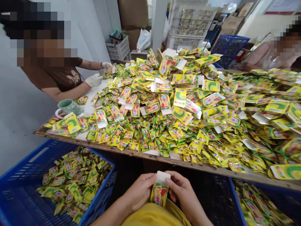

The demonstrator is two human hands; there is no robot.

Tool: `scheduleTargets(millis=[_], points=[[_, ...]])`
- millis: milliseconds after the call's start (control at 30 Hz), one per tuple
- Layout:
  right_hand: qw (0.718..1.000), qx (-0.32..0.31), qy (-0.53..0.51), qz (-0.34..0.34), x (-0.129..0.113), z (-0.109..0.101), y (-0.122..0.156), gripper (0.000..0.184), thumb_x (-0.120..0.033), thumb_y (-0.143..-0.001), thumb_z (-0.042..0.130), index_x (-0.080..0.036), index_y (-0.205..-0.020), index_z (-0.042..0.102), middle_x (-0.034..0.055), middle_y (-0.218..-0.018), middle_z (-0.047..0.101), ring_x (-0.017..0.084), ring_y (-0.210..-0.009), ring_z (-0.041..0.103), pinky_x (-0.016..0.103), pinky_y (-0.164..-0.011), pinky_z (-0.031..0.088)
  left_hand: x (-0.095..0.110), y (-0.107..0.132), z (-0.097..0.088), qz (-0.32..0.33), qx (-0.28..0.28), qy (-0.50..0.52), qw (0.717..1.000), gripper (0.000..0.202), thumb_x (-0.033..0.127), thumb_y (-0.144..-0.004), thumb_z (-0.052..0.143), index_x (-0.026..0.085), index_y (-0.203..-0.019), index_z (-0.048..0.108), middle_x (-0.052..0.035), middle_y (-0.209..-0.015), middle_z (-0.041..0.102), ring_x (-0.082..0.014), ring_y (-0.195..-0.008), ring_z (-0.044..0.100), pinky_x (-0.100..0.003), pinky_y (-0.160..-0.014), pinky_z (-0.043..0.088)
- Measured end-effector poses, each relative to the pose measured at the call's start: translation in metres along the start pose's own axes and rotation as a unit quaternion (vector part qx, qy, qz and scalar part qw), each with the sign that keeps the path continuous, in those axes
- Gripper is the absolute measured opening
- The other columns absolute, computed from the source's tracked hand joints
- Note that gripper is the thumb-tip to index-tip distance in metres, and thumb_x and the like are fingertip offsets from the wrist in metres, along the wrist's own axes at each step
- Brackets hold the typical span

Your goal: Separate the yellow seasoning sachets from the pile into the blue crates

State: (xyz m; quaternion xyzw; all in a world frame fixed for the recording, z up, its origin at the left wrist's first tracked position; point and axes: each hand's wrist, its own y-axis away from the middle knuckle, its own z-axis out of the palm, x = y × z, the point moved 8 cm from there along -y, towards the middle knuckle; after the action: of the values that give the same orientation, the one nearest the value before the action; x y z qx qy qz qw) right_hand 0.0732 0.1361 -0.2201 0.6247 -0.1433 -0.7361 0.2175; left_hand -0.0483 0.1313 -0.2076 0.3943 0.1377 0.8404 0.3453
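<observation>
My left hand (138, 192) and my right hand (181, 194) hold a yellow-green printed sachet strip (160, 192) upright above my lap, gripping it from both sides. Its white card header (163, 177) sticks up between my fingers. Beyond my hands, a large heap of similar sachets and strips (164, 122) covers the wooden-edged table (131, 153). Loose sachets (74, 191) fill the blue crate (30, 154) at my lower left, and more lie in the blue crate (237, 201) at my lower right.
A gloved co-worker (61, 72) stands at the table's far left, with a green mug (69, 107) nearby. Another person (270, 56) is at the far right. Behind the table stand white crates (185, 31), a blue crate (229, 47) and brown sacks (133, 18).
</observation>
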Motion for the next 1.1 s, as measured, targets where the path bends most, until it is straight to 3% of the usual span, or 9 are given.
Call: scheduleTargets(millis=[100, 233, 333, 433, 633, 733, 933, 1100], points=[[0.995, -0.04, -0.065, 0.071, 0.013, 0.01, -0.001, 0.03, -0.036, -0.067, 0.078, -0.019, -0.089, 0.069, -0.0039, -0.064, 0.058, 0.002, -0.039, 0.033, 0.014, -0.033, 0.025, -0.004, -0.004, -0.007, -0.047, 0.035, -0.019, 0.998, 0.024, 0.023, -0.062, 0.078, 0.008, -0.08, 0.072, -0.0078, -0.073, 0.069, -0.0158, -0.067, 0.063, -0.027, -0.069, 0.048], [0.992, -0.041, -0.102, 0.066, 0.011, 0.007, -0.006, 0.035, -0.038, -0.067, 0.078, -0.015, -0.093, 0.073, 0.0022, -0.066, 0.066, 0.007, -0.048, 0.05, 0.018, -0.044, 0.042, 0.008, -0.012, -0.023, -0.017, 0.108, -0.097, 0.989, 0.028, 0.026, -0.056, 0.083, 0.01, -0.075, 0.071, -0.004, -0.069, 0.069, -0.0143, -0.062, 0.061, -0.027, -0.065, 0.048], [0.984, -0.041, -0.155, 0.081, 0.014, 0.005, -0.007, 0.035, -0.034, -0.064, 0.08, -0.014, -0.093, 0.074, 0.0033, -0.068, 0.067, 0.007, -0.05, 0.051, 0.02, -0.049, 0.045, 0.015, -0.014, -0.023, 0.01, 0.089, -0.154, 0.984, 0.035, 0.033, -0.057, 0.083, 0.009, -0.08, 0.073, -0.0076, -0.075, 0.072, -0.016, -0.066, 0.063, -0.028, -0.068, 0.048], [0.975, -0.046, -0.184, 0.114, 0.022, 0.008, -0.005, 0.029, -0.024, -0.059, 0.081, -0.014, -0.085, 0.073, 0.0002, -0.062, 0.064, 0.005, -0.043, 0.045, 0.016, -0.04, 0.036, 0.013, -0.014, -0.023, -0.001, 0.068, -0.158, 0.985, 0.035, 0.032, -0.056, 0.084, 0.01, -0.081, 0.073, -0.0083, -0.076, 0.073, -0.0164, -0.067, 0.064, -0.027, -0.066, 0.047], [0.998, -0.014, -0.054, 0.012, 0.005, -0.001, -0.007, 0.031, -0.042, -0.074, 0.072, -0.015, -0.088, 0.077, 0.0038, -0.07, 0.067, 0.009, -0.053, 0.052, 0.02, -0.048, 0.044, 0.015, -0.019, -0.031, 0.035, 0.118, -0.201, 0.972, 0.033, 0.035, -0.059, 0.082, 0.013, -0.082, 0.076, -0.0077, -0.076, 0.074, -0.018, -0.068, 0.064, -0.029, -0.068, 0.049], [0.999, -0.001, -0.032, 0.011, 0.003, -0.003, -0.009, 0.033, -0.045, -0.069, 0.076, -0.014, -0.081, 0.077, 0.0038, -0.068, 0.067, 0.009, -0.051, 0.052, 0.021, -0.049, 0.046, 0.018, -0.023, -0.032, 0.064, 0.136, -0.261, 0.954, 0.029, 0.037, -0.063, 0.078, 0.012, -0.078, 0.077, -0.0079, -0.073, 0.074, -0.018, -0.065, 0.062, -0.028, -0.065, 0.048], [1.0, 0.023, -0.015, 0.014, -0.001, -0.004, -0.012, 0.035, -0.047, -0.062, 0.08, -0.014, -0.071, 0.073, 0.0005, -0.056, 0.062, 0.008, -0.042, 0.049, 0.02, -0.042, 0.044, 0.029, -0.025, -0.02, 0.109, 0.128, -0.349, 0.922, 0.021, 0.03, -0.071, 0.07, 0.012, -0.08, 0.077, -0.0068, -0.069, 0.072, -0.0167, -0.062, 0.061, -0.025, -0.06, 0.044], [0.999, 0.006, 0.031, -0.036, 0.0, -0.007, -0.009, 0.032, -0.046, -0.063, 0.079, -0.016, -0.068, 0.074, 0.0028, -0.062, 0.063, 0.012, -0.046, 0.055, 0.024, -0.042, 0.048, 0.035, -0.016, -0.009, 0.185, 0.067, -0.418, 0.887, 0.016, 0.03, -0.077, 0.069, 0.018, -0.08, 0.079, -0.0085, -0.076, 0.073, -0.0185, -0.071, 0.065, -0.026, -0.066, 0.048]])
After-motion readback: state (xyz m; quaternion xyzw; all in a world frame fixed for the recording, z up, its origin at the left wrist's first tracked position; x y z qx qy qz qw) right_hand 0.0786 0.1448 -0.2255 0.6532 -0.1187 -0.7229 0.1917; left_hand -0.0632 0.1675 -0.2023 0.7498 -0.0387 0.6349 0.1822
